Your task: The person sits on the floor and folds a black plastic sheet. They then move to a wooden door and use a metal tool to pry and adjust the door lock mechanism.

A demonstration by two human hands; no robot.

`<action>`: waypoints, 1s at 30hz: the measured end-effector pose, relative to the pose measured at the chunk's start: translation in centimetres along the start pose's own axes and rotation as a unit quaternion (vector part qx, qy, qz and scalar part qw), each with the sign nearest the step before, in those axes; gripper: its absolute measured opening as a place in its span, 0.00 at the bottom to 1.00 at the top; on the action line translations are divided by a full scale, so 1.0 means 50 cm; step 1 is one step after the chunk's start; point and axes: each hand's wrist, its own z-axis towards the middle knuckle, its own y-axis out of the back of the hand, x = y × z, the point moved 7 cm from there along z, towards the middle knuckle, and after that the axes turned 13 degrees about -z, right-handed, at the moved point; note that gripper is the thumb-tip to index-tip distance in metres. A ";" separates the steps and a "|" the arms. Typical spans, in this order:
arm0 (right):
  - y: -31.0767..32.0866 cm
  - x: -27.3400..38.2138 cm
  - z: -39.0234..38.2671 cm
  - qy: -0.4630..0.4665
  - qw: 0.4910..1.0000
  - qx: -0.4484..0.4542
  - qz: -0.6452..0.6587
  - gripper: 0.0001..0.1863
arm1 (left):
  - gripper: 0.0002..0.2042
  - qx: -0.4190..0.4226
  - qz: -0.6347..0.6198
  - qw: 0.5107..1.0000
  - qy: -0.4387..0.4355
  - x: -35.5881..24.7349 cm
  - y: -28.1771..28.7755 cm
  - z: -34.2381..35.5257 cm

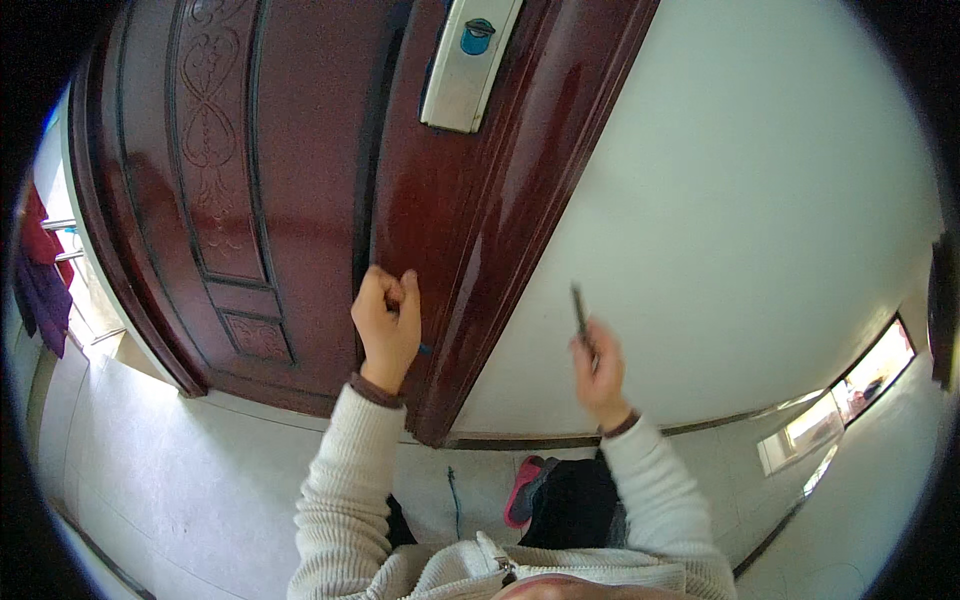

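Observation:
My left hand (388,328) is raised in front of the dark red-brown door (310,180), its fingers curled closed and its thumb up. Whether anything small is inside the fist cannot be made out. Just beyond its wrist shows a small blue bit (425,350). To the right, before the white wall, my right hand (602,372) grips a thin dark stick-like tool (579,308) that points upward; its exact kind is unclear. Above both hands, a silver lock plate (460,75) with a blue-ringed turn knob (478,37) is fixed to the door.
The white wall (740,220) runs along the right. A thin dark cord-like piece (454,495) lies on the pale tiled floor (200,480), near a foot in a pink slipper (522,490). Red and purple cloths (42,290) hang at the far left.

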 end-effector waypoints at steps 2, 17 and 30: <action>0.081 0.095 0.155 0.119 0.988 -0.085 -0.049 0.17 | 0.14 -0.030 -0.002 0.999 0.042 0.022 0.013 -0.050; 0.209 0.466 0.776 0.297 0.782 -0.241 -0.491 0.08 | 0.12 0.047 0.056 0.987 0.144 0.178 0.087 -0.097; 0.177 0.491 0.838 0.328 0.719 -0.241 -0.564 0.10 | 0.13 0.012 0.041 0.981 0.192 0.209 0.150 -0.097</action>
